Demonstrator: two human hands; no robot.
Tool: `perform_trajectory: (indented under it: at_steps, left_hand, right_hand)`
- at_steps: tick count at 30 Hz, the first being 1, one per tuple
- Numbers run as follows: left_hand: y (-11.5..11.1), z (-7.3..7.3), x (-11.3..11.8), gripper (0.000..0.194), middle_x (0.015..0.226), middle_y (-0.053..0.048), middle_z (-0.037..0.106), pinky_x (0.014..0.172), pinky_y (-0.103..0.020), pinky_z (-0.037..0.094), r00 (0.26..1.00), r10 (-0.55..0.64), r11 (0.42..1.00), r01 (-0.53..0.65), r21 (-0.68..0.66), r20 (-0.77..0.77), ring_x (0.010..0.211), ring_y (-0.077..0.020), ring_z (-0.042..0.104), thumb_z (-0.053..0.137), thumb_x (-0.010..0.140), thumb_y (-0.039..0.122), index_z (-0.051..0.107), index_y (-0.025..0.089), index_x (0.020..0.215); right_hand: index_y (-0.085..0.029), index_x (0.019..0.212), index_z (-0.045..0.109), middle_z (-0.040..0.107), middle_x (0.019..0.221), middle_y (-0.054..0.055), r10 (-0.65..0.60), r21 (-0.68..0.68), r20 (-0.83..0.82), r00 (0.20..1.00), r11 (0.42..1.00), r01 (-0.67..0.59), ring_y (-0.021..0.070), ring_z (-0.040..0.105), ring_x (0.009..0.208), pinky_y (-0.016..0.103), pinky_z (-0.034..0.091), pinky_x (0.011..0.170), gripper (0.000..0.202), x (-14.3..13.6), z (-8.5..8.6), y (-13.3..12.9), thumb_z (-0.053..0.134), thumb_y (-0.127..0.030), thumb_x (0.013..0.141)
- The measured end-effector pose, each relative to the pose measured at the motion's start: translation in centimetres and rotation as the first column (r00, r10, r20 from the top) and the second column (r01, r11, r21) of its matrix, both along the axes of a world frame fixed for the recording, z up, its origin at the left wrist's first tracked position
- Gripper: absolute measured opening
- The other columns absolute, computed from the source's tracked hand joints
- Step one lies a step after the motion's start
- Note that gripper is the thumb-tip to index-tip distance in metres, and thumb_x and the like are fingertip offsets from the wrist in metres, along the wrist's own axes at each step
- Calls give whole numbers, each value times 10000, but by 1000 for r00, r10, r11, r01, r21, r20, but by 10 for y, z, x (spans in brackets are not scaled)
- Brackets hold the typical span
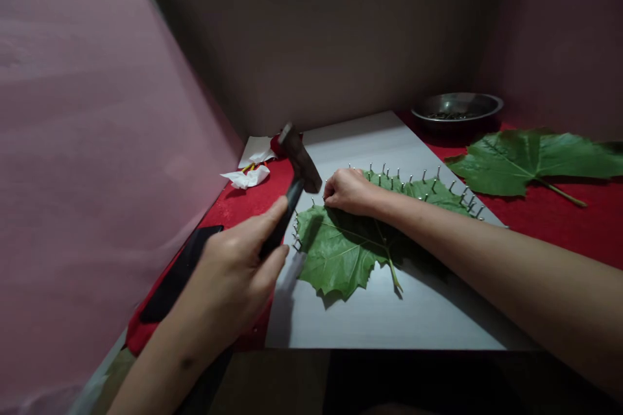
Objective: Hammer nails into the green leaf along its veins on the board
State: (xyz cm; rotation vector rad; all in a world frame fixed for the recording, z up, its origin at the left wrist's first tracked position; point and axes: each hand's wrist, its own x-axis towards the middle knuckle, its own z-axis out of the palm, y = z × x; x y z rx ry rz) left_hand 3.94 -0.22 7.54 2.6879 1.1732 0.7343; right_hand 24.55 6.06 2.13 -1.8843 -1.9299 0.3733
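My left hand (238,266) is wrapped round the dark handle of a hammer (302,165), whose head is raised just left of my right hand. At the far edge of a large green leaf (335,249), my right hand (351,189) is closed in a pinch on a nail, mostly hidden by the fingers. The leaf lies on a white board (355,318), its stem pointing toward me. Several upright nails (424,175) follow the leaf's far and right edges, and more stand at its left edge. My right forearm covers part of the leaf.
A metal bowl (457,107) with small dark pieces stands at the back right. Another leaf (525,159) lies on the red cloth (574,227). Crumpled white tissue (250,177) and a black phone-like slab (180,272) are at left. Pink sheeting (97,142) rises beside the table.
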Motion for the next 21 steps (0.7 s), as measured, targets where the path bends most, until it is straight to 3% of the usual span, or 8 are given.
perform_trajectory:
  at_steps: [3,9,13,18,21]
  left_hand:
    - [5,-4,2,475,1078,-97,703,827,-331,527,998,-20,997,16,-73,-64,933,-234,666,550,803,227,551,110,1264]
    - [-8,1,-5,512,1193,-55,654,872,-272,500,997,-23,997,18,78,69,989,-203,645,592,797,214,518,161,1302]
    - [-7,-3,-1,484,1103,-91,691,815,-292,523,997,-73,997,73,27,1,942,-212,659,550,815,210,526,127,1292]
    - [2,-6,6,499,1065,-106,699,829,-363,512,994,-48,997,42,-69,-97,923,-233,658,518,818,227,508,129,1307]
    - [-1,0,5,491,1061,-88,702,770,-313,518,998,-49,999,50,2,-49,864,-210,665,535,811,233,526,158,1296]
  right_hand:
    - [-212,772,743,719,806,62,2,2,7,1000,1000,-2,192,617,829,358,350,889,170,0,-1,0,604,-144,702]
    - [-211,784,746,718,781,43,-10,-4,1,1000,1000,10,170,625,807,311,361,860,157,0,-1,2,631,-161,689]
    - [-214,762,745,715,764,49,-26,-6,8,1000,1000,26,175,624,783,293,381,784,138,1,1,-1,634,-185,685]
    - [-217,781,745,712,757,54,-15,-3,8,1000,1000,15,171,617,748,289,383,743,144,2,2,-4,623,-232,707]
    - [-224,774,743,716,773,46,-15,12,8,1000,1000,15,171,618,780,296,376,785,131,2,-1,0,638,-214,696]
